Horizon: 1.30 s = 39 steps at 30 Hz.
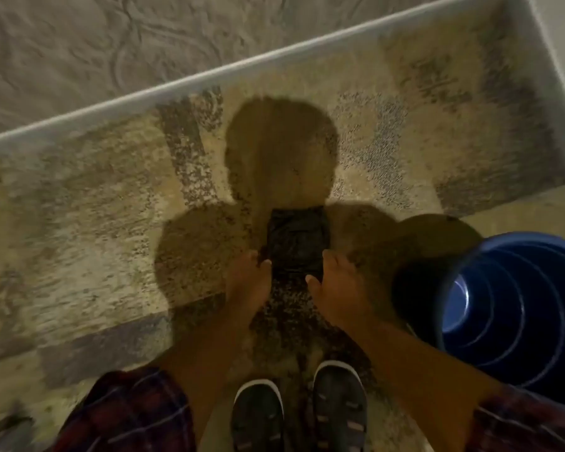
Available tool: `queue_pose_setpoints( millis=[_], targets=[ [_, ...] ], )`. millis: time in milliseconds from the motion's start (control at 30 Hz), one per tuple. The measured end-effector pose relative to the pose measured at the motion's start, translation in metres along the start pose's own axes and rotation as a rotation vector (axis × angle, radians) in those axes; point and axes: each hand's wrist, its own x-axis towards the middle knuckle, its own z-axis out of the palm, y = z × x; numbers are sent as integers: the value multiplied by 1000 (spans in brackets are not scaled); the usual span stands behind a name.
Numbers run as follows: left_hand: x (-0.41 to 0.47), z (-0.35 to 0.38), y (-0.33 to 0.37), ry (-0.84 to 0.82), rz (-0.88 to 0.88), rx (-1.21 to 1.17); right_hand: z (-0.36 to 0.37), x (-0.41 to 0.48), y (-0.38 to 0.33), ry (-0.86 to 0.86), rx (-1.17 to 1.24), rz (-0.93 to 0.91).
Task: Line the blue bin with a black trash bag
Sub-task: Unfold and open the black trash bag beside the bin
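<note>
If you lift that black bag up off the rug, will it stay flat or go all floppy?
Probably floppy. The black trash bag looks like thin, crinkly, folded plastic, so it would likely sag and unfold between the left hand and right hand. It also looks very light, and its shiny surface may feel a bit slippery. The blue bin beside it looks far stiffer.

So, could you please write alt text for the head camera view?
Two bare hands, left and right, hold a folded black plastic trash bag above a patterned beige rug; an empty round blue plastic bin stands right.
</note>
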Motion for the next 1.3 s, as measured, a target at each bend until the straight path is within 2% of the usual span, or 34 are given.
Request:
queue_pose_setpoints(
  millis=[133, 300, 467, 600, 700, 933, 1033, 1133, 1200, 1300],
  targets=[
    [26, 22, 4, 53, -76, -23, 20, 17, 5, -67, -60, -39],
    [32, 45, 6, 145, -70, 17, 32, 19, 6, -123, -84, -35],
    [16, 42, 20, 221, 12, -130, 29, 14, 6, -87, -33, 13],
    [-10, 38, 29, 170, 116, -237, 19, 5, 3, -41, 104, 87],
    [-23, 35, 33, 145, 82, -448, 13, 0, -3, 22, 301, 135],
    [-60, -8, 41, -40, -176, -1163, -24, -27, -16, 159, 880, 390],
    [-84, -36, 43, -193, -192, -1423, -45, -43, -25, 74, 1163, 511],
    [-112, -68, 40, -305, -189, -1561, -71, -66, -37, -136, 1453, 612],
    [-134, -89, 41, -342, -179, -1615, -92, -87, -46, -209, 1629, 539],
    [-159, -105, 43, -330, -194, -1598, -119, -114, -61, -194, 1746, 411]
  ],
)
